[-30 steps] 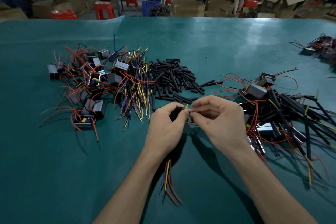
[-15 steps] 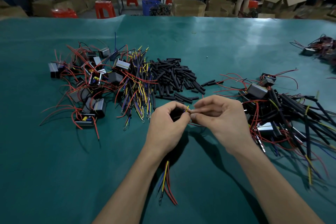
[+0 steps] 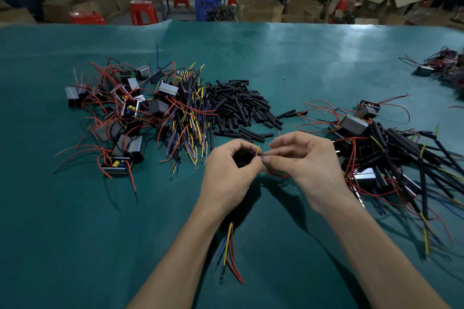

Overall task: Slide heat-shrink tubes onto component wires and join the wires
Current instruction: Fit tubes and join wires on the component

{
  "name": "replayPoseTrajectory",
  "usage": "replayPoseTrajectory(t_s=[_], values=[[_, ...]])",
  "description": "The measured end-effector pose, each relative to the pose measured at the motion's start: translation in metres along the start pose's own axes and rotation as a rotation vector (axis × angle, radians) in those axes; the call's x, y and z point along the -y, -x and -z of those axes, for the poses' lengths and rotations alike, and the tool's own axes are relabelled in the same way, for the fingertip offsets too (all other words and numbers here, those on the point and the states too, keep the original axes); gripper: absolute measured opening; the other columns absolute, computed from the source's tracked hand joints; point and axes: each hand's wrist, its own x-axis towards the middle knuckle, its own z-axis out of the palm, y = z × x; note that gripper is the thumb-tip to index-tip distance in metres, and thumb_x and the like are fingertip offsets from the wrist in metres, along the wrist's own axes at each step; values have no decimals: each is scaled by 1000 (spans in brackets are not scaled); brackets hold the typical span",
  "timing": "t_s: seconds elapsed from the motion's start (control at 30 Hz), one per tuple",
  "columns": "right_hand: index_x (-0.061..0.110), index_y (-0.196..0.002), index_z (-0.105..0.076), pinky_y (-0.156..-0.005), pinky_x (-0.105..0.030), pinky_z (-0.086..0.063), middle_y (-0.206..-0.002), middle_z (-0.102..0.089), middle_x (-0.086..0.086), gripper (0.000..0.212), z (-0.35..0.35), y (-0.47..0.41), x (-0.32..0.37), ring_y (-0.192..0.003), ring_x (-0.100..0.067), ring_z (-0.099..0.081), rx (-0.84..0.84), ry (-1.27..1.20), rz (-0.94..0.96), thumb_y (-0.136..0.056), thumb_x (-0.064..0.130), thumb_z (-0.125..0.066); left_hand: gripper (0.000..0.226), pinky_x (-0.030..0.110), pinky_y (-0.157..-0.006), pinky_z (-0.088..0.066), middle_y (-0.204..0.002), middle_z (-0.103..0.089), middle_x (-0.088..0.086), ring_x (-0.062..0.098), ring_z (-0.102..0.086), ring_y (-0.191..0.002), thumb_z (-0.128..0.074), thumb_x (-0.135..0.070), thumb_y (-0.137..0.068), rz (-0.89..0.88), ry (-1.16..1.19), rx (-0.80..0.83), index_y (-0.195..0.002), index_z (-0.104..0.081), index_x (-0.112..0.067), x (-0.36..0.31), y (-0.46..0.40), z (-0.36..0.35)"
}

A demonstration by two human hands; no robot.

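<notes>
My left hand [image 3: 229, 173] is curled around a black component with its wires, pinching a yellow wire tip [image 3: 257, 151] between thumb and forefinger. Yellow, blue and red wire tails [image 3: 228, 248] hang out below that wrist. My right hand [image 3: 305, 160] meets it fingertip to fingertip and pinches a thin red wire [image 3: 275, 173] that trails under the palm. A heap of black heat-shrink tubes [image 3: 238, 108] lies just beyond the hands.
Grey components with red leads [image 3: 118, 113] are piled at the left, beside a bundle of yellow and blue wires [image 3: 188, 118]. Sleeved assemblies [image 3: 391, 158] crowd the right. Another small pile [image 3: 444, 68] lies at the far right edge of the green mat [image 3: 75, 233].
The hands have stayed together with only small finger movements; the yellow wire tip now sticks up a little more between them. The hanging wire tails have shifted slightly.
</notes>
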Motion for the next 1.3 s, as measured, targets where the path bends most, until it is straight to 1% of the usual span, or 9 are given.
replayPoseTrajectory(t_s=[0.1, 0.3, 0.5, 0.6, 0.7, 0.87, 1.1, 1.2, 1.3], values=[[10, -85, -73, -73, -29, -63, -76, -78, -9, 28, 0, 0, 1, -70, -18, -76, -7, 36, 14, -70, -10, -85, 9, 31, -68, -52, -72, -72, -2, 9, -61, -65, -69, -23, -72, 4, -3, -2, -80, -71, -18, -1, 1, 0], [17, -81, -75, -67, -20, -57, -74, -77, -6, 30, 0, -1, 1, -70, -16, -75, -12, 84, 43, -71, -9, -85, 12, 30, -66, -50, -68, -69, -7, 7, -59, -63, -67, -28, -73, -2, -82, -13, -79, -73, -19, -2, 0, 0], [24, -81, -75, -71, -26, -58, -75, -78, -3, 32, 0, -1, -1, -75, -18, -77, -14, 157, 76, -71, -6, -84, 17, 41, -85, -51, -82, -69, -3, 20, -63, -87, -62, -31, -73, -62, -217, -40, -79, -75, -21, -6, 1, 0], [20, -81, -75, -75, -32, -61, -76, -78, -4, 31, 1, -1, 0, -76, -21, -77, -7, 185, 102, -70, -7, -84, 17, 42, -87, -49, -84, -67, -3, 20, -62, -89, -61, -31, -73, -78, -245, -39, -78, -74, -21, -8, 1, 0], [18, -86, -74, -74, -30, -62, -78, -78, -5, 31, 5, -1, 1, -77, -22, -77, 40, 198, 119, -72, -8, -85, 14, 44, -88, -49, -85, -67, -2, 22, -62, -91, -61, -30, -74, -67, -233, -28, -77, -72, -22, -8, 1, 0], [15, -87, -73, -71, -22, -59, -78, -79, -2, 28, 7, -2, 1, -75, -19, -78, 66, 253, 119, -73, -6, -86, 18, 46, -86, -51, -85, -67, -2, 24, -62, -89, -60, -32, -73, -37, -234, -8, -79, -72, -20, -7, 1, 0], [23, -86, -73, -76, -27, -62, -76, -77, 10, 28, 2, 1, 0, -73, -7, -76, -11, 411, 242, -74, 3, -88, 8, 45, -88, -52, -89, -69, -2, 21, -65, -91, -62, -32, -78, -29, -199, -20, -78, -68, -27, -6, 1, -1], [26, -85, -72, -77, -30, -62, -75, -76, 15, 28, -1, 2, -2, -71, -3, -74, -55, 492, 298, -74, 4, -88, 5, 47, -90, -51, -91, -70, -1, 22, -65, -93, -67, -21, -87, -28, -208, -41, -84, -71, -22, -3, -1, 0], [24, -85, -73, -75, -26, -61, -73, -75, 14, 30, -3, 2, -4, -71, -2, -73, -64, 528, 347, -74, 0, -86, 6, 47, -90, -51, -92, -70, 1, 24, -64, -94, -67, -20, -89, -24, -223, -55, -87, -72, -17, -2, -1, -1]])
